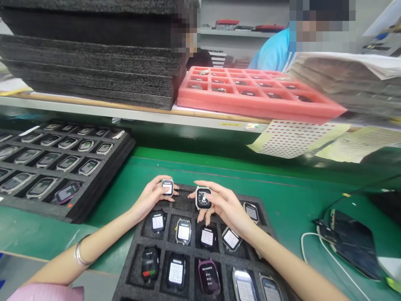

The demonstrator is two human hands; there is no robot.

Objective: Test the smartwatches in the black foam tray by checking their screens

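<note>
Pinching a small white watch (167, 187) with the left hand (149, 200), thumb and fingertips pressing on its sides, screen facing up. Holding it just over the far edge of the near black tray (135, 251), close to the left corner. Gripping a bigger watch (203, 198) with the right hand (228, 207), thumb on one side, fingers curling round the other, dark screen showing. Holding that one over the far row of the same tray, just beside the first watch but not touching it. Reaching both forearms over the tray, above rows of other watches (183, 231) sitting in their little holes, most with bright screens. Wearing a silver bangle (79, 253) on the left wrist. Working over a green mat (282, 196). Sitting near a second black tray (94, 190) on the left, full of watches too. Facing a shelf with a tall pile of dark foam sheets (94, 62) and a red tray (260, 106) side by side. Facing a person in a blue shirt (272, 52) behind the red tray. Seeing a white cable (308, 242) and a dark shiny bag (347, 240) on the mat, well off to the right.
</note>
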